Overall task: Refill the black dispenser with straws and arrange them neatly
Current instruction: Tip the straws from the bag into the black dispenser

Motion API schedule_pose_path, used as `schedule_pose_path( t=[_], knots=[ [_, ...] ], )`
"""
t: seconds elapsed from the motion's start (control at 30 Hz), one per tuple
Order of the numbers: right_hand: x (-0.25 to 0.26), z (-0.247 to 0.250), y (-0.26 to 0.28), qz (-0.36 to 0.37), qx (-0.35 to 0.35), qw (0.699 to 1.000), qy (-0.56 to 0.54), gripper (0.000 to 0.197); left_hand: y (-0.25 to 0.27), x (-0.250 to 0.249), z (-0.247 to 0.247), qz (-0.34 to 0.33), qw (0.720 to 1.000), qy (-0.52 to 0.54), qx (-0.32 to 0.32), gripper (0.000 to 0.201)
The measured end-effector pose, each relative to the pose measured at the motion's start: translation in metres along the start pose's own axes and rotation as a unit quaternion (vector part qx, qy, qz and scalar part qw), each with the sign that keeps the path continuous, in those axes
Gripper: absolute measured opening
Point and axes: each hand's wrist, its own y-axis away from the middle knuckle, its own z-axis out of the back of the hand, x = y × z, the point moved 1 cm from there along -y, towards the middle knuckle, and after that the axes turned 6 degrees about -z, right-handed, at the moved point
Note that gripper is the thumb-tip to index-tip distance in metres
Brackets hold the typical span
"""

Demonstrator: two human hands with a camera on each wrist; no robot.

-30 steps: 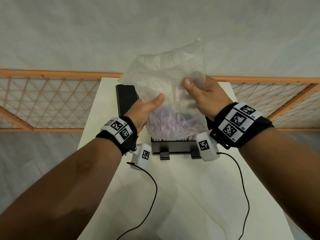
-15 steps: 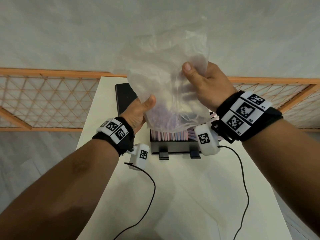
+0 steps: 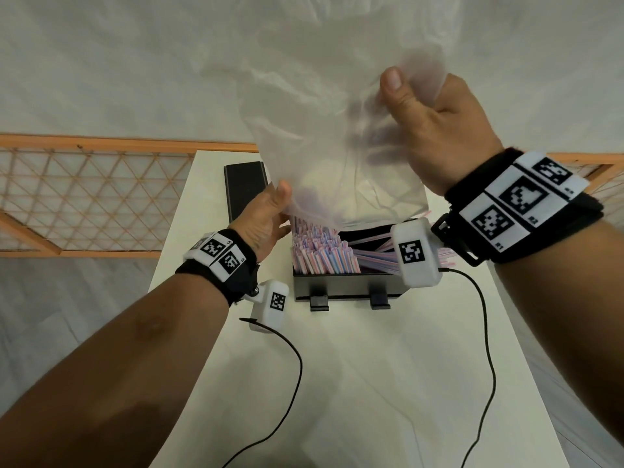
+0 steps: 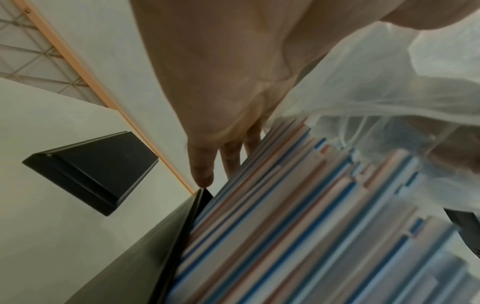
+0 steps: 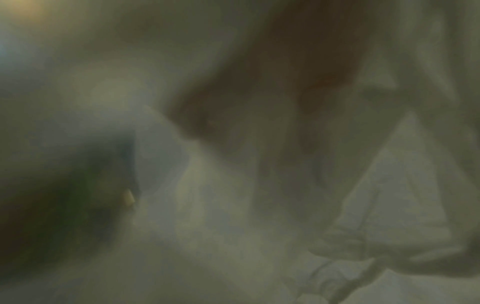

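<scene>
Lift plastic bag (image 3: 337,136), pinched high by right hand (image 3: 435,130) and low by left hand (image 3: 266,221), straight off straws (image 3: 324,255) over black dispenser (image 3: 347,287).

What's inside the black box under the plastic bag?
The black box holds many striped straws, stacked on its left side, some slanting out to the right. The plastic bag and right wrist camera cover the back and right.
</scene>
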Motion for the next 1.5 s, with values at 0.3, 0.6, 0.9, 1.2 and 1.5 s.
schedule_pose_path(
  t=[0.3, 0.6, 0.9, 1.2, 1.5],
  knots=[
    [0.029, 0.011, 0.008, 0.057, -0.040, 0.997, -0.028, 0.032, 0.002, -0.017, 0.005, -0.043, 0.996, -0.037, -0.062, 0.137],
    [0.015, -0.003, 0.005, 0.111, -0.045, 0.993, 0.021, 0.035, 0.020, -0.087, -0.033, -0.251, 0.929, -0.222, -0.157, 0.101],
    [0.021, 0.002, 0.011, 0.102, -0.186, 0.977, -0.021, 0.023, 0.017, -0.107, -0.046, -0.173, 0.977, 0.056, -0.109, 0.068],
    [0.011, -0.006, 0.022, 0.163, 0.067, 0.961, 0.212, 0.120, 0.024, -0.109, -0.057, -0.135, 0.980, 0.120, -0.077, 0.038],
    [0.007, -0.022, 0.021, 0.029, 0.015, 0.993, 0.116, 0.027, 0.038, -0.104, -0.050, -0.390, 0.844, -0.368, -0.002, 0.129]
  ],
)
